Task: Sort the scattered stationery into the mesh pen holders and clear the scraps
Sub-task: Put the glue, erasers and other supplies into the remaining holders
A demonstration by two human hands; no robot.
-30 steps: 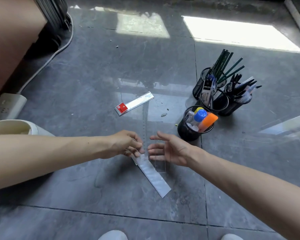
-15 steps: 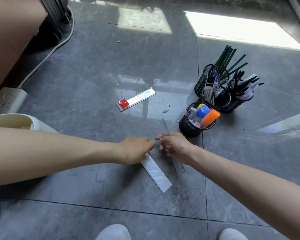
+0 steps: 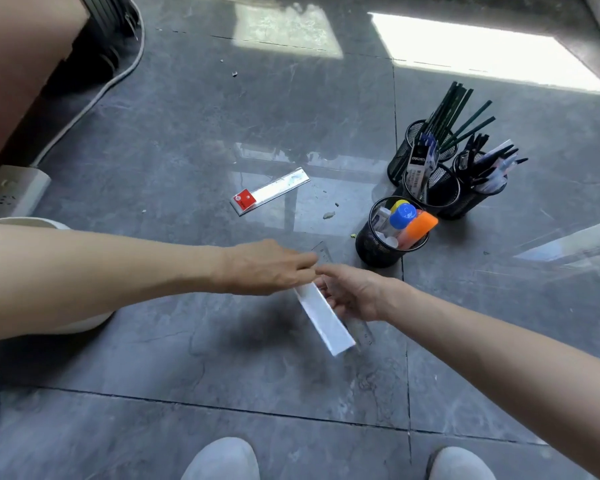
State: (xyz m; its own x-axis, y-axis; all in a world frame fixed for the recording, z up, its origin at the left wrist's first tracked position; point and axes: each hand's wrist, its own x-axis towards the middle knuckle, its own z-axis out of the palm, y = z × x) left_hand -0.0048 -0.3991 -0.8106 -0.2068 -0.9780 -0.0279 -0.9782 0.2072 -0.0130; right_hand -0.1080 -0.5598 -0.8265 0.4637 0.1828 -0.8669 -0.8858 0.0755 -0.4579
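right hand grip: right hand [image 3: 354, 292] has its fingers curled round a clear ruler [image 3: 363, 334], roughly mid-length. One end pokes out past the fingertips and the other sticks out on the near side.
left hand grip: left hand [image 3: 267, 266] is back-up, with its fingers bunched tight on the top end of a white wrapper [image 3: 326, 320]. You can't really see the pinch itself from here. Its fingertips are touching the right hand's.
wrapper: slants from the grip back toward the person, across the front of the right fingers and right alongside the ruler. It's off the floor [image 3: 153, 358], with its shadow underneath.
just past the grip, to the right: nearest holder [image 3: 378, 247], black mesh, upright, with an orange marker and a blue-capped thing in it.
further out that way: three more holders [image 3: 471, 206] huddled together behind the first. One is full of dark pencils, one of pens, and one has card packs.
beyond the grip, a bit left: a packaged ruler [image 3: 271, 190] with a red tag, flat on the floor, well apart from the hands.
between that and the nearest holder: a few scraps [image 3: 329, 215], with another speck much farther out.
far left of the grip: a white bin [image 3: 14, 221] under the left forearm, and a power strip [image 3: 11, 192] past it.
near side: grey shoes [image 3: 222, 459].
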